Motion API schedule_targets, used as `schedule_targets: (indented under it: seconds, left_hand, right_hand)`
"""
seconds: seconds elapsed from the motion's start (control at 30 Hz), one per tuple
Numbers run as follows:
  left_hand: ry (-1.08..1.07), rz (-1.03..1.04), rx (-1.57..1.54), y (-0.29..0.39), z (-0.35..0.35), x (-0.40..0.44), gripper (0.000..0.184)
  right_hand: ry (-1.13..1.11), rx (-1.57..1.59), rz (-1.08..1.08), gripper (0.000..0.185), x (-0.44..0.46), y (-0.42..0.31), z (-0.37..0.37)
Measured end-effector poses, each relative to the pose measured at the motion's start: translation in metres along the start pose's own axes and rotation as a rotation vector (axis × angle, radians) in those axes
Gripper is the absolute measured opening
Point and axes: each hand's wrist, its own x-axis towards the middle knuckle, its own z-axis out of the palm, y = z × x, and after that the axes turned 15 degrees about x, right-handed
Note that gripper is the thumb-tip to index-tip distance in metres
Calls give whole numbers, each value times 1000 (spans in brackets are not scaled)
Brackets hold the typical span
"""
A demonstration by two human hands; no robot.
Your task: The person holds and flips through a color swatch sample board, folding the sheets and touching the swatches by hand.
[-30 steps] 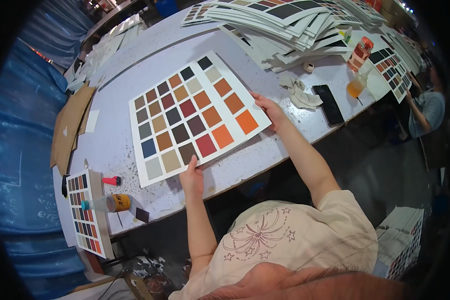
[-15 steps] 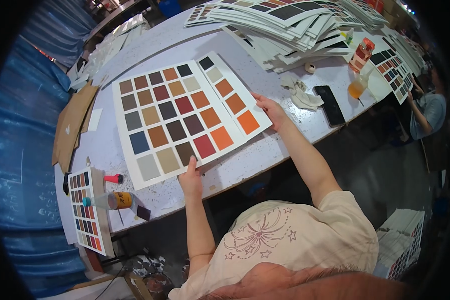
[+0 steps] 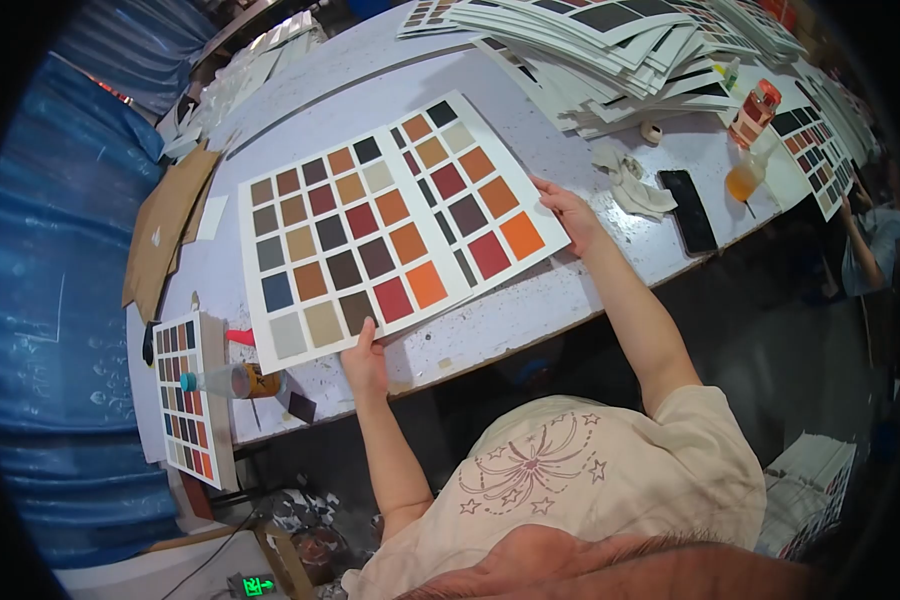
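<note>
Two white color swatch cards are held up over the table, overlapping. The front card (image 3: 350, 262) shows rows of grey, brown, red and orange squares. Behind it on the right, the second card (image 3: 490, 222) shows more of its squares. My left hand (image 3: 366, 365) grips the front card's lower edge, thumb on top. At the right edge of the rear card is my right hand (image 3: 570, 215), closed on it with the fingers partly hidden underneath.
A tall pile of swatch cards (image 3: 610, 70) sits at the back right. Nearby are a cloth (image 3: 630, 180), a phone (image 3: 687, 212), a pink bottle (image 3: 755, 115) and an amber bottle (image 3: 745, 178). Left stand a card stack (image 3: 185, 400), a clear bottle (image 3: 232, 381) and brown cardboard (image 3: 170, 225). Another person (image 3: 875, 245) works at right.
The rear card now shows several columns of squares instead of one, as the two cards have spread apart. My left hand has shifted slightly left, and the view has moved a little.
</note>
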Motion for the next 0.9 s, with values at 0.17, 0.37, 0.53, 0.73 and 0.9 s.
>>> schedule_targets:
  seconds: [0.17,0.37,0.53,0.73,0.9]
  left_hand:
    - [-66,-76,49,11,-4,-1,39]
    - [-72,-30,129,5,-6,-2,43]
    - [-30,-44,113,0,-4,1,43]
    - [24,-47,75,-1,-1,0,42]
    - [21,-32,54,3,1,-1,43]
  right_hand:
    - [18,-15,-6,51,2,7,0]
    - [17,-25,0,49,-2,9,10]
    - [24,-35,-2,48,-3,7,13]
    - [-34,-14,31,51,3,6,-1]
    - [-43,-14,19,51,3,5,-4]
